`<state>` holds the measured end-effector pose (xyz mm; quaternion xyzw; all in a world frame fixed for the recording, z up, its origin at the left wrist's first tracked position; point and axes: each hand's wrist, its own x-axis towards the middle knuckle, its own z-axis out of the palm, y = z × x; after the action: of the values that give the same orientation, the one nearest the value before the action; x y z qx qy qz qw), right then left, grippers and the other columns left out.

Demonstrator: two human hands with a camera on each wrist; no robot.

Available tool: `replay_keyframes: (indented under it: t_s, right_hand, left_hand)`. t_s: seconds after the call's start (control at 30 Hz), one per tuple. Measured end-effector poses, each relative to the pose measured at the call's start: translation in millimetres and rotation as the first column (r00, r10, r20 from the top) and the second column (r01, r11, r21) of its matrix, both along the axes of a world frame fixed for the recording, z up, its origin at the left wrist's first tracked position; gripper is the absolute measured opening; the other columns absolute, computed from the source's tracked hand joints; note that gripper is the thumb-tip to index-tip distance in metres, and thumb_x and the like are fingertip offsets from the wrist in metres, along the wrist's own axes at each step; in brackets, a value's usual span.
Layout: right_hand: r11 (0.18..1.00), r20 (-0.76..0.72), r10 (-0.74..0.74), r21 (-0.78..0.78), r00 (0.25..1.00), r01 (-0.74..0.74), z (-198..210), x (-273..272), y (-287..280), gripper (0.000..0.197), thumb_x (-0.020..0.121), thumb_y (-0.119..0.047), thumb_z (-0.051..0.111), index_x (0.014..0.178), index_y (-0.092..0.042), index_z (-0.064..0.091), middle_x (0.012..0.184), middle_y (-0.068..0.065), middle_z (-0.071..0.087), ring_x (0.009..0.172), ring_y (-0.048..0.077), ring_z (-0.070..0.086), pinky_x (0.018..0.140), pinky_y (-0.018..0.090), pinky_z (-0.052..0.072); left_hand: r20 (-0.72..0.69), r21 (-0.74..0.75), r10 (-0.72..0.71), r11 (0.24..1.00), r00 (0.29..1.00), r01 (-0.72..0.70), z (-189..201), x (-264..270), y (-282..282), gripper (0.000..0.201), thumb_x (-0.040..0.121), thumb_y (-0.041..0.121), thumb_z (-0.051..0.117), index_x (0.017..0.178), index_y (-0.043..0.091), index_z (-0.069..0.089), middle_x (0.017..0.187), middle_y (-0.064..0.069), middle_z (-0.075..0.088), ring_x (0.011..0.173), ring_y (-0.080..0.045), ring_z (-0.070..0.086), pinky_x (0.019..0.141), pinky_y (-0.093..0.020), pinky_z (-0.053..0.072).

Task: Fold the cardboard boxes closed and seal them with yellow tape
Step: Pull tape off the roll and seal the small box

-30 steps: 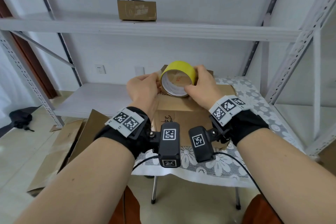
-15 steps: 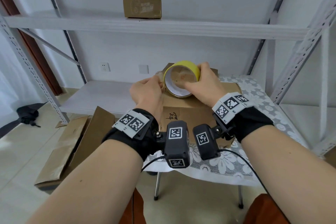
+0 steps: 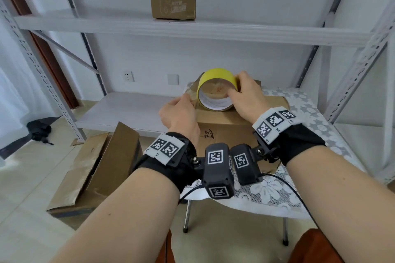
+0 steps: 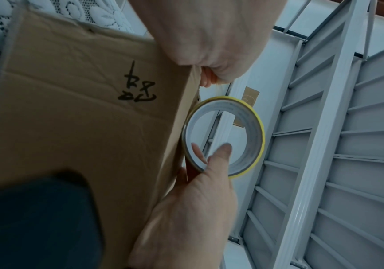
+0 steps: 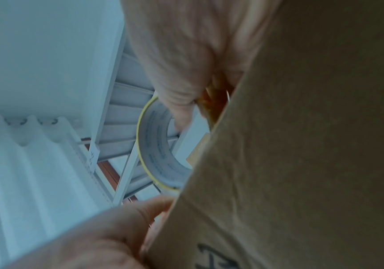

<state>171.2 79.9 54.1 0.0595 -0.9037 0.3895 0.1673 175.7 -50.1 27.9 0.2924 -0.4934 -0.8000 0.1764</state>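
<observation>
- Right hand (image 3: 245,100) is gripping the tape roll (image 3: 217,89), thumb inside its core.
- Roll is standing on edge atop the box (image 3: 226,132).
- Left hand (image 3: 178,114) is pinching the tape end beside the roll.

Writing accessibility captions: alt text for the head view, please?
Right hand grips a yellow tape roll standing on a closed cardboard box; left hand pinches its free end. Another box sits on the shelf.
</observation>
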Motion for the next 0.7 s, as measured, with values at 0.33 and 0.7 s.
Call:
replay_keyframes:
  t_s: [0.33,0.7]
  right_hand:
    - [0.993,0.072,0.098,0.061,0.993,-0.102,4.5,2.0,-3.5,0.022,0.094,-0.004,0.039,0.116,-0.006,0.038,0.115,0.007,0.059,0.104,0.023,0.054,0.077,0.029,0.038]
    - [0.994,0.039,0.103,-0.047,0.994,-0.101,2.1,2.7,1.7,0.042,0.083,-0.029,0.07,0.112,-0.011,0.045,0.096,0.001,0.056,0.084,0.016,0.053,0.071,0.028,0.044]
  left_hand:
    - [0.036,0.02,0.02,1.0,0.999,-0.021,-2.4,1.3,-1.8,0.025,0.089,0.009,0.06,0.064,0.013,0.059,0.065,-0.001,0.06,0.055,-0.014,0.05,0.039,-0.013,0.039]
    - [0.052,0.091,0.025,0.995,0.998,-0.029,-10.0,1.9,-3.9,0.028,0.089,0.007,0.058,0.062,0.013,0.06,0.055,0.001,0.061,0.047,-0.013,0.055,0.052,-0.024,0.049]
